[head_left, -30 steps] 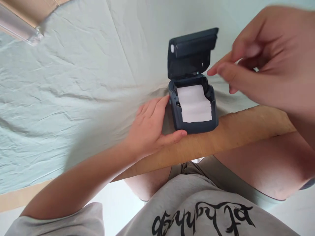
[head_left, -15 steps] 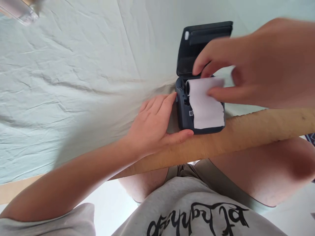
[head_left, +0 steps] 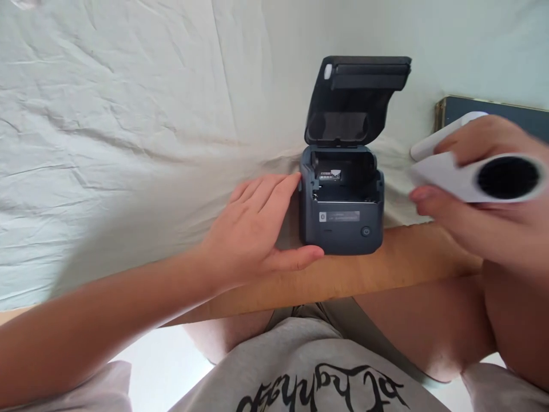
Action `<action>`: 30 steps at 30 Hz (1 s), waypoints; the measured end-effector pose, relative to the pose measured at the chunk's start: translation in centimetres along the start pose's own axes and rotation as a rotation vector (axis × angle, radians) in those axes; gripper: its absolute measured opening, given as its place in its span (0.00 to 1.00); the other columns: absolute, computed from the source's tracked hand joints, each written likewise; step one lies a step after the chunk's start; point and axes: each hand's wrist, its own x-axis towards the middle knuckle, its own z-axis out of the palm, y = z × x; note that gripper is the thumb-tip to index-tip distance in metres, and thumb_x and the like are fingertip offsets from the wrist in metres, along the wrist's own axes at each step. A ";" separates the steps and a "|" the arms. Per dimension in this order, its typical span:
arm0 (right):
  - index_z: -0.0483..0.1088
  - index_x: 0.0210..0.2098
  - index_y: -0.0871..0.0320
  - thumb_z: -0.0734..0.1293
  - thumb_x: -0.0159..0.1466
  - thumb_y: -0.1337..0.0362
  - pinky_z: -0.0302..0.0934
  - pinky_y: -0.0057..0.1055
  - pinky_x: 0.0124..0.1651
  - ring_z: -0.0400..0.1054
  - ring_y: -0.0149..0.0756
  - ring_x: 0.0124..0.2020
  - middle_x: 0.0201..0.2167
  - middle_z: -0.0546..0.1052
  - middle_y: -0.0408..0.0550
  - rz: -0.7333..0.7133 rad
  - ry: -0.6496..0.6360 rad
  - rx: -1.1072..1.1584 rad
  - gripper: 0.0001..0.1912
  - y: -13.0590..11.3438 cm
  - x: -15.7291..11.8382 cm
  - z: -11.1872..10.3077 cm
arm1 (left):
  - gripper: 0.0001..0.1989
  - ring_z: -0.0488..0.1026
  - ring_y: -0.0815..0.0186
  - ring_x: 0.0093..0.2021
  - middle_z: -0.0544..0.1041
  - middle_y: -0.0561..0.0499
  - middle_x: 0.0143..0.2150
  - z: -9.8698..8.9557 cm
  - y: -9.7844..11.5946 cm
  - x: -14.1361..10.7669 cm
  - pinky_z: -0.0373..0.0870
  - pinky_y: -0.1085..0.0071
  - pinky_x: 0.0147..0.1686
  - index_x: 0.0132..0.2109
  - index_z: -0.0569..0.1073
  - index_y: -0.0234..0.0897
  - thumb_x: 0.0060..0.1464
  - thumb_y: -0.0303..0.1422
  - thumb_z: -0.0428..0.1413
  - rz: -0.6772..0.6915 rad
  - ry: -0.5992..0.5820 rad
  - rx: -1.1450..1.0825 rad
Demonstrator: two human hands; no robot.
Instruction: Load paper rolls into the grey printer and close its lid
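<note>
A small dark label printer [head_left: 341, 229] stands near the table's front edge with its lid [head_left: 355, 97] raised. Its paper bay shows black inside and holds no roll. My left hand [head_left: 253, 229] lies with fingers stretched out along the printer's left side, index fingertip and thumb touching its body. To the right of the printer, my right hand [head_left: 484, 217], smeared by motion, grips a white paper roll [head_left: 463, 177] with a black hollow core facing me. A white rounded piece [head_left: 446, 134] shows behind that hand; whether it belongs to the same roll I cannot tell.
A dark flat box [head_left: 514, 111] lies at the far right behind my right hand. Wrinkled pale cloth [head_left: 150, 114] covers the table, and a bare wooden edge [head_left: 266, 292] runs along the front above my legs. A pale object is cut off at the upper left.
The paper roll came out of the printer in my right hand and moved right, uncovering the bay and front panel. My left hand keeps its place at the printer. The view shifted slightly.
</note>
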 end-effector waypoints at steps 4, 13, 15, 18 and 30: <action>0.73 0.50 0.50 0.74 0.88 0.49 0.62 0.36 0.38 0.73 0.32 0.35 0.39 0.82 0.39 -0.165 -0.100 0.002 0.15 0.2 0.9 0.4 | 0.50 0.84 0.33 0.81 0.83 0.30 0.82 0.0 -0.3 -0.2 0.81 0.37 0.83 0.88 0.70 0.34 0.85 0.72 0.56 0.003 0.006 -0.009; 0.75 0.59 0.47 0.69 0.91 0.44 0.73 0.39 0.50 0.80 0.40 0.52 0.47 0.81 0.46 -0.195 -0.026 -0.078 0.14 1.8 0.7 1.9 | 0.51 0.85 0.31 0.78 0.84 0.33 0.81 -0.3 -0.3 -0.1 0.85 0.33 0.79 0.88 0.70 0.40 0.84 0.76 0.53 -0.005 0.003 -0.019; 0.75 0.59 0.47 0.68 0.92 0.42 0.75 0.38 0.50 0.78 0.39 0.52 0.44 0.77 0.46 -0.194 -0.046 -0.098 0.17 1.5 0.6 1.5 | 0.51 0.85 0.31 0.78 0.85 0.32 0.80 -0.4 -0.2 -0.1 0.85 0.32 0.79 0.88 0.71 0.39 0.84 0.76 0.52 -0.013 -0.007 -0.017; 0.75 0.62 0.48 0.67 0.93 0.45 0.77 0.38 0.50 0.79 0.36 0.49 0.46 0.79 0.46 -0.206 -0.031 -0.149 0.15 1.1 0.7 1.8 | 0.52 0.84 0.31 0.79 0.84 0.33 0.81 -0.5 -0.1 0.0 0.84 0.32 0.81 0.88 0.70 0.40 0.83 0.76 0.54 -0.052 -0.043 -0.024; 0.82 0.60 0.46 0.76 0.86 0.46 0.81 0.42 0.53 0.82 0.42 0.49 0.47 0.86 0.47 -0.114 0.010 -0.066 0.13 2.1 0.5 2.6 | 0.52 0.83 0.28 0.81 0.84 0.34 0.82 -0.6 -0.5 0.1 0.82 0.28 0.82 0.88 0.72 0.48 0.78 0.77 0.60 -0.094 -0.052 -0.065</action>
